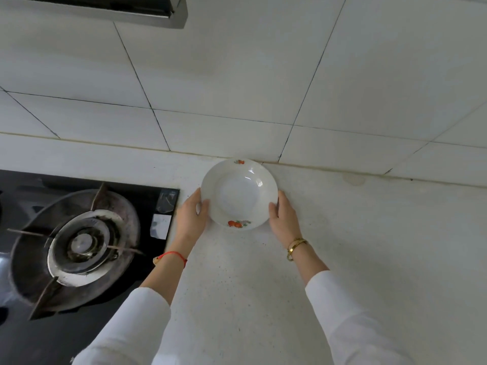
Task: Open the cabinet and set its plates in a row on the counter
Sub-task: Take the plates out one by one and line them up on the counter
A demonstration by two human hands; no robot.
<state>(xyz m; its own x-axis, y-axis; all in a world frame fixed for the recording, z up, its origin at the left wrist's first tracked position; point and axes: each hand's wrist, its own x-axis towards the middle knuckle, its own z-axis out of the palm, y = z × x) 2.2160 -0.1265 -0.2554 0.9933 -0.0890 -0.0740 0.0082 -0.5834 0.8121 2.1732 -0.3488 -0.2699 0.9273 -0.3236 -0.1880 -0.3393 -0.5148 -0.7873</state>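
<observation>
Nearest you, both arms in white sleeves reach forward over the speckled white stone counter (369,233). Your left wrist carries a thin red string bracelet (174,255) and your right a gold bangle (296,247).

Your left hand (191,216) has its grip closed on the left rim of the round white ceramic plate with small orange fruit prints (238,194), thumb over the rim's upper face and fingers tucked beneath, out of sight. Your right hand (283,216) holds the opposite rim the same way, thumb on top. Taking it from both sides keeps the plate level, and that matters with glazed ware near a hard wall.

The plate sits at the counter's back edge, its far rim just beside the wall joint. Whether its foot is fully down on the counter or a shade above it cannot be told from here. Going by its position, you are setting down the first plate of the row: no other plate shows, and the cabinet is out of view. Placing it tight to the back edge leaves open counter to its right for the rest.

To the left, near the plate, lies the black glass gas hob with its round metal burner and pan supports (79,241). Beyond rise the white wall tiles (237,75), and at the upper left the edge of a metal range hood (158,11).
</observation>
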